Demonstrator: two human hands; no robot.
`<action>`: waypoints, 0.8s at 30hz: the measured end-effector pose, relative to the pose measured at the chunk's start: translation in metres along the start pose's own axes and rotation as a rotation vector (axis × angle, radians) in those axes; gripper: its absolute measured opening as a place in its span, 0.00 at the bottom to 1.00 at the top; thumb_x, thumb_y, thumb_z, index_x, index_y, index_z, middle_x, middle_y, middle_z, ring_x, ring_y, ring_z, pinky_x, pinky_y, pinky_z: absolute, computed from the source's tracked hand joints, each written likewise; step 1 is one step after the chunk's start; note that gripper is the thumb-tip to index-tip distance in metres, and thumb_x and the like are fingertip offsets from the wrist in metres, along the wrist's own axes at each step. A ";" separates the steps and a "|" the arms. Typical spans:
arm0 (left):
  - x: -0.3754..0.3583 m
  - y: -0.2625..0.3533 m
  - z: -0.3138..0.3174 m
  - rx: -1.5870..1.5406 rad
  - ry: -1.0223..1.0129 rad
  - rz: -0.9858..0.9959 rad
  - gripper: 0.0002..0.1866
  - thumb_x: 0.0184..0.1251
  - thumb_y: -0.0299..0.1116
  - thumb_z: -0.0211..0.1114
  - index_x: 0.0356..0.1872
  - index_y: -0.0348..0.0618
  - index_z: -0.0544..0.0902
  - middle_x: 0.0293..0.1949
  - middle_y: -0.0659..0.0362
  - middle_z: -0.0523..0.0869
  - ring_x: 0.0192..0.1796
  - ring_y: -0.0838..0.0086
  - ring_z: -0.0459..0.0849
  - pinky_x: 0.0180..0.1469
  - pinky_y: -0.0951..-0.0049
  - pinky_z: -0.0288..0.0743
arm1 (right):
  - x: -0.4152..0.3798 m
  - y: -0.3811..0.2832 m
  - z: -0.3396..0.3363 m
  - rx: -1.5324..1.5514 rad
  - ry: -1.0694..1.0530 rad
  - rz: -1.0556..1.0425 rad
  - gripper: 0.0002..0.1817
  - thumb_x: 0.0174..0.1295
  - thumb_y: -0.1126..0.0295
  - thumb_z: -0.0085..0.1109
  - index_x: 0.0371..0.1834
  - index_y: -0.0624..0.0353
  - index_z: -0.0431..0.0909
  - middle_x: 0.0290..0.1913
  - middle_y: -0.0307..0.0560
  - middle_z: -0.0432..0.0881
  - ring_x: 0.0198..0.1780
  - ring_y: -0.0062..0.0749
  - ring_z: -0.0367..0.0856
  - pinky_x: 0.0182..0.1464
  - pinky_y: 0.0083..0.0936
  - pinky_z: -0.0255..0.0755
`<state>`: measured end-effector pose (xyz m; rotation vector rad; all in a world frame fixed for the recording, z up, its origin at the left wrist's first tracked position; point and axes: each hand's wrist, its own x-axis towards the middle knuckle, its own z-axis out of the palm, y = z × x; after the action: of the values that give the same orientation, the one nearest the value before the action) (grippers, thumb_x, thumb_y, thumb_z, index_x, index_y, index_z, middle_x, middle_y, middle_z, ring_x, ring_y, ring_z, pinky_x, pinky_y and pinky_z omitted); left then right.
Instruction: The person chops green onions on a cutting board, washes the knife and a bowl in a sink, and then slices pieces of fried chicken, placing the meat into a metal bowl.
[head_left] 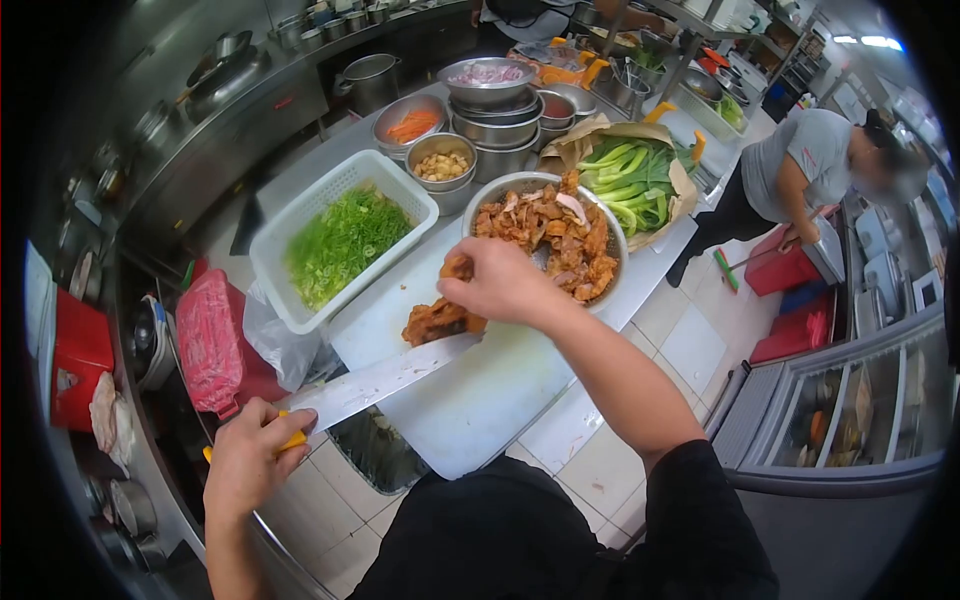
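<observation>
My left hand (250, 450) is wrapped round the yellow handle of a broad-bladed knife (385, 378). The blade lies low over the white cutting board (470, 400), its far part beside a reddish-brown piece of cooked meat (435, 322). Above that piece, my right hand (500, 280) pinches a smaller bit of the same meat (456, 267) between thumb and fingers. Just beyond the right hand stands a round metal bowl (622, 240), heaped with chopped brown meat (530, 215). Part of the bowl's near side is hidden by my hand.
A white basket (425, 205) of sliced green onions stands left of the board. Behind are metal bowls (488, 92) with cut food and leafy greens (640, 180) in brown paper. At right, another person (810, 150) bends over by a red bin (775, 265).
</observation>
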<state>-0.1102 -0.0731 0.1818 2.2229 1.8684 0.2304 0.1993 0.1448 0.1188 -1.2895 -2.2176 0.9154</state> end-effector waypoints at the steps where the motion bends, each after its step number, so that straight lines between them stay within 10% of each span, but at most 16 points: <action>1: -0.003 -0.003 0.003 -0.023 -0.037 -0.021 0.23 0.51 0.29 0.80 0.52 0.58 0.89 0.36 0.55 0.80 0.38 0.57 0.85 0.40 0.57 0.78 | 0.001 0.004 0.012 -0.053 0.057 0.027 0.26 0.61 0.56 0.71 0.56 0.63 0.83 0.48 0.61 0.87 0.54 0.55 0.84 0.60 0.44 0.77; 11: 0.052 0.033 -0.039 0.166 -0.079 0.089 0.16 0.68 0.33 0.68 0.55 0.47 0.85 0.33 0.50 0.84 0.35 0.51 0.86 0.38 0.53 0.79 | 0.006 0.164 -0.070 -0.364 0.663 0.298 0.32 0.70 0.45 0.60 0.54 0.69 0.83 0.50 0.66 0.85 0.53 0.62 0.82 0.59 0.49 0.75; 14: 0.105 0.045 -0.032 0.084 -0.100 0.189 0.13 0.74 0.34 0.61 0.54 0.41 0.83 0.33 0.47 0.87 0.32 0.54 0.88 0.40 0.55 0.81 | 0.002 0.187 -0.069 -0.121 0.489 0.381 0.31 0.70 0.44 0.59 0.52 0.68 0.84 0.42 0.64 0.87 0.46 0.61 0.85 0.55 0.49 0.77; 17: 0.157 0.087 -0.048 -0.142 -0.394 -0.176 0.14 0.77 0.34 0.54 0.53 0.37 0.82 0.34 0.45 0.88 0.28 0.58 0.90 0.41 0.56 0.83 | -0.010 0.180 -0.048 -0.132 0.584 0.132 0.29 0.71 0.45 0.58 0.48 0.66 0.86 0.35 0.60 0.88 0.41 0.58 0.86 0.51 0.48 0.78; 24: 0.215 0.103 -0.036 -0.078 -0.654 -0.280 0.18 0.79 0.37 0.51 0.55 0.37 0.83 0.34 0.49 0.88 0.26 0.66 0.90 0.39 0.63 0.84 | -0.008 0.178 -0.037 0.150 0.437 0.171 0.28 0.71 0.45 0.58 0.39 0.64 0.88 0.57 0.63 0.82 0.60 0.51 0.78 0.62 0.38 0.72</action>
<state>0.0158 0.1245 0.2388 1.6658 1.7123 -0.4153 0.3335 0.2132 0.0168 -1.4618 -1.6958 0.7544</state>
